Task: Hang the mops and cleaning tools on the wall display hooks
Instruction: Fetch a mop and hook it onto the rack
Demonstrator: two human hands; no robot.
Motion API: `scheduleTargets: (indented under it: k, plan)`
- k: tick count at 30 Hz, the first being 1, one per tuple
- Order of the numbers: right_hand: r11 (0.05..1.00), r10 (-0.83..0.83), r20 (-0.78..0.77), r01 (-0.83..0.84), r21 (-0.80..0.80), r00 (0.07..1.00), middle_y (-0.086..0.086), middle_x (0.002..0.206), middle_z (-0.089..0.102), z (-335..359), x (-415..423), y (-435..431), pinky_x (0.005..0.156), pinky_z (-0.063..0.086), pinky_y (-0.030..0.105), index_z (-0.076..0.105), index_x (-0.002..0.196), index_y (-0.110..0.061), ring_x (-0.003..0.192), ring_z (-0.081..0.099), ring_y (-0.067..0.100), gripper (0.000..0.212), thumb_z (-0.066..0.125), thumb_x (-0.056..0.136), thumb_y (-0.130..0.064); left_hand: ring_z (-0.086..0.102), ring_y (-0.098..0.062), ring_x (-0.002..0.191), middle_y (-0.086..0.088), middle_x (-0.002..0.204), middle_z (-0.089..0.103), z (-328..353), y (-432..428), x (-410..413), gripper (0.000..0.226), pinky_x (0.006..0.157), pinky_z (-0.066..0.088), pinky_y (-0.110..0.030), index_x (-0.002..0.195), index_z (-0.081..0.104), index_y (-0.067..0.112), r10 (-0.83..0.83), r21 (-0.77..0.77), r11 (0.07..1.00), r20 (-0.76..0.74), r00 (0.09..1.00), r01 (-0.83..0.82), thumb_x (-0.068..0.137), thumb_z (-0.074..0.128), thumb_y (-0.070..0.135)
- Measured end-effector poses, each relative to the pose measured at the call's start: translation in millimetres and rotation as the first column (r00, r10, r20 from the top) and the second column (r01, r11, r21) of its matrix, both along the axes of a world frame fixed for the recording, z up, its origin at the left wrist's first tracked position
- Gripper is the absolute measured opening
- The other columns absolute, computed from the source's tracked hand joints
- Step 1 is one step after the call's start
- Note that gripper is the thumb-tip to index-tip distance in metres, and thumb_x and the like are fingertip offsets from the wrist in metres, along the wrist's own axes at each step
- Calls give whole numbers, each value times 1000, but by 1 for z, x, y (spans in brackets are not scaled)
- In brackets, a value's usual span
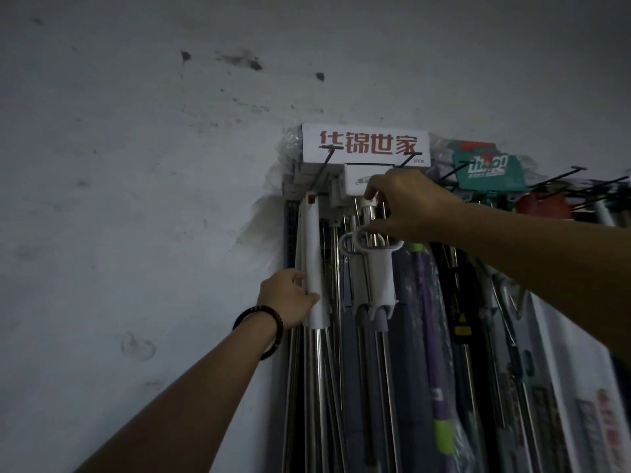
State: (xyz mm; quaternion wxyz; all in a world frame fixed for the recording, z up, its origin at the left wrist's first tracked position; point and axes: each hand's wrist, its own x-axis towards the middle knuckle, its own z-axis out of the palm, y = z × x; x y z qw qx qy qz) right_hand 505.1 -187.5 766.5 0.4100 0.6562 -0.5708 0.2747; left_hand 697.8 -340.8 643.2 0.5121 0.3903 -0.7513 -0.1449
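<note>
Your left hand (288, 297), bracelet (261, 324) at the wrist, is gripping the white sleeve of one mop (313, 264) at 7 o'clock in the frame. You are probably steadying the mop so that its top, up by the left hook (321, 172), does not swing. Higher, at 2 o'clock, your right hand (408, 206) is pinching the cap of a second mop (369, 213), apparently lining it up with the right hook (408, 158) just above. Beyond, at 1 o'clock, a sign (365, 145) is topping the rack, with more poles hanging close together below it against the stained wall (136, 165).
</note>
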Motion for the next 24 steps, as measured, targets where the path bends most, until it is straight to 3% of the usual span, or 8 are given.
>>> scheduleTargets:
  k: [4, 7, 10, 13, 18, 24]
  plan:
    - [995, -89, -90, 84, -54, 992, 9, 136, 58, 6, -2, 9, 101, 50, 44, 56, 142, -19, 122, 55, 28, 73, 84, 82, -50, 62, -10, 105, 2, 119, 69, 25, 33, 7, 45, 89, 47, -19, 134, 60, 21, 76, -250, 966, 55, 996, -60, 92, 73, 32]
    - [981, -169, -114, 156, -112, 979, 11, 147, 53, 17, -7, 9, 115, 37, 52, 48, 149, -21, 135, 49, 32, 79, 76, 85, -59, 58, -13, 105, 6, 120, 58, 60, 59, 9, 45, 90, 45, -23, 131, 59, 24, 179, -498, 861, 112, 978, -101, 90, 74, 35]
    - [980, -169, -93, 157, -121, 981, 13, 155, 46, 33, -15, 8, 119, 30, 56, 41, 155, -22, 143, 43, 35, 87, 71, 86, -67, 52, -25, 120, -3, 131, 52, 104, 83, 8, 58, 103, 47, -37, 137, 53, 23, 314, -661, 734, 127, 941, -156, 86, 76, 39]
    - [972, -216, -98, 205, -112, 972, 13, 159, 42, 46, -29, 2, 119, 30, 58, 34, 159, -25, 145, 41, 36, 100, 71, 80, -75, 41, -29, 134, -5, 147, 43, 144, 100, 0, 76, 111, 40, -40, 148, 44, 23, 420, -702, 683, 151, 895, -203, 83, 78, 44]
    - [980, -194, -37, 192, -48, 980, 11, 157, 38, 65, -45, -6, 118, 33, 60, 29, 161, -36, 144, 40, 36, 121, 77, 61, -86, 47, -27, 133, -3, 148, 47, 188, 106, -26, 86, 108, 46, -45, 150, 42, 26, 548, -696, 684, 295, 782, -217, 77, 78, 55]
    - [998, -60, 73, 57, 37, 996, 11, 150, 43, 72, -50, -22, 111, 46, 55, 36, 157, -42, 136, 49, 36, 117, 85, 57, -79, 48, -32, 132, -8, 147, 46, 204, 86, -43, 73, 108, 47, -48, 149, 44, 32, 650, -659, 691, 385, 656, -297, 84, 72, 46]
